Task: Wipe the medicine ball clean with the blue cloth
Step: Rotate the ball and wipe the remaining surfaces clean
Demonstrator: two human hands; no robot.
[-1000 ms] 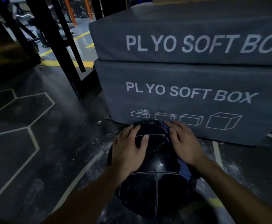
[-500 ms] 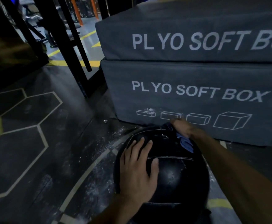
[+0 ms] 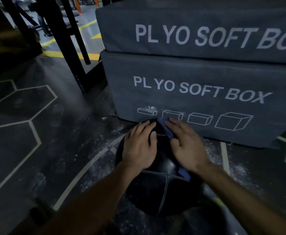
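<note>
A black stitched medicine ball (image 3: 162, 192) sits on the dark gym floor just in front of the plyo boxes. My left hand (image 3: 139, 146) lies flat on its top left with fingers spread. My right hand (image 3: 187, 146) presses the blue cloth (image 3: 166, 128) flat against the ball's top right. The cloth shows beyond my fingertips, and another corner of it sticks out under my wrist. Most of the cloth is hidden under my palm.
Two stacked grey plyo soft boxes (image 3: 198, 92) stand right behind the ball. A black rack upright (image 3: 67, 48) rises at the left. The floor (image 3: 28, 133) has hexagon lines and white chalk dust around the ball.
My right hand drew the cloth back from the ball's far side onto its top. My left hand shifted forward on the ball, from its near side up to the top.
</note>
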